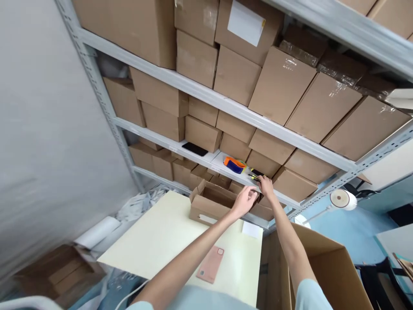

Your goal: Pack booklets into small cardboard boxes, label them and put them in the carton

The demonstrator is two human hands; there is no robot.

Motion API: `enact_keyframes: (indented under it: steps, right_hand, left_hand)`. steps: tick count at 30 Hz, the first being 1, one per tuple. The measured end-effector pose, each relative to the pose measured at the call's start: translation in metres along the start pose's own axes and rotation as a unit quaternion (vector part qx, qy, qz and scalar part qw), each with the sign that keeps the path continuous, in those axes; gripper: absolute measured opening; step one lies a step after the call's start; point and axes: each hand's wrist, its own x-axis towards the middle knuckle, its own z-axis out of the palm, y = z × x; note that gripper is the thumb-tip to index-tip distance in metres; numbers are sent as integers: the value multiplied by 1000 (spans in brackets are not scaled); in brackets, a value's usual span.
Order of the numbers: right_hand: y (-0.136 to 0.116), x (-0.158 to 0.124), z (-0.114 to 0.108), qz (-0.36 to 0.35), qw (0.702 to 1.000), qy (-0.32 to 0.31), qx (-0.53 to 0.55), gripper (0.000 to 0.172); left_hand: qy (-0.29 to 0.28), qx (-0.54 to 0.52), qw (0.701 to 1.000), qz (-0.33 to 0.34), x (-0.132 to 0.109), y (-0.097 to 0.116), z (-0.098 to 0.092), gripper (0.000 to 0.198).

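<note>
My right hand (266,187) reaches to the front of the shelf, with its fingers closed on the end of a slim black-and-yellow tool (254,177), whose exact kind is too small to make out. Another black-and-yellow item (257,172) lies just behind it. Lower down, my left hand (244,201) hovers by the right end of an open cardboard box (206,209), its fingers loosely bent and nothing visible in them. An orange and dark blue object (235,165) sits on the shelf left of my right hand.
A black phone-like slab (195,149) lies on the metal shelf (216,161), before stacked cardboard boxes (234,146). The pale table (155,237) carries a pink phone case (211,264) and white paper (251,229). A large open carton (335,271) stands at right.
</note>
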Motion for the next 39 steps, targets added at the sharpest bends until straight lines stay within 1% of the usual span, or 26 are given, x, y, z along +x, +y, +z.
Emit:
enact_keyframes:
  steps: [2,4,7,9,10,11,13,14,15,16,17,18,20,22,24,26,27,29,32,34,39]
  right_hand:
    - [2,7,11,2,1000,-9,-1,36]
    - [3,11,22,6,1000,-12,-3,36]
    - [7,16,33,14,1000,-5,-2,38]
    - [11,18,39,20,1000,-2,1,41]
    - [13,16,43,23,1000,13,9,42]
    - [15,12,49,22,999,40,26,43]
    - [20,-10,70,18,988,130,86,44]
    - [22,-28,86,12,977,172,125,44]
    - [24,-51,105,14,966,199,163,43]
    - [25,-79,128,25,959,204,198,43]
    - [24,-112,152,46,954,189,229,43]
    - [22,-148,178,80,951,157,255,43]
    - [12,-223,224,167,939,54,295,43]
    - [-4,-289,262,260,910,-59,318,46]
    - [-20,-336,288,336,871,-139,329,50]
    - [-34,-361,306,385,844,-173,332,52]
    - [-40,-367,313,400,836,-177,330,51]
    - [-49,-369,324,420,829,-176,324,45]
    - [-55,-364,331,435,823,-169,323,28]
    - [-53,-365,330,439,821,-165,326,24]
    - [-26,-380,311,457,817,-153,317,28]
  left_hand:
    - [2,10,1000,-3,-16,-3,-6,22]
    - [6,22,1000,-10,-36,-12,-8,22]
    - [-6,41,999,-26,-66,-37,1,22]
    - [-35,47,997,-54,-88,-60,11,21]
    - [-53,47,995,-74,-100,-73,15,21]
    - [-68,49,992,-97,-113,-85,17,22]
    - [-83,67,981,-161,-140,-111,14,21]
    - [-84,86,972,-201,-154,-124,9,21]
    - [-79,113,958,-251,-169,-137,3,19]
    - [-80,128,945,-289,-183,-152,-5,18]
    - [-87,140,932,-324,-197,-167,-12,17]
    - [-93,154,916,-358,-211,-183,-19,17]
    - [-110,181,888,-409,-236,-215,-29,19]
    - [-124,200,871,-430,-257,-245,-34,25]
    - [-128,218,863,-437,-272,-267,-35,32]
    - [-119,235,861,-434,-279,-281,-33,37]
    - [-114,243,862,-430,-280,-286,-32,40]
    - [-105,254,867,-417,-282,-292,-30,42]
    - [-106,262,874,-396,-284,-296,-26,43]
    - [-114,265,875,-388,-286,-297,-22,41]
    - [-140,257,882,-369,-294,-292,0,38]
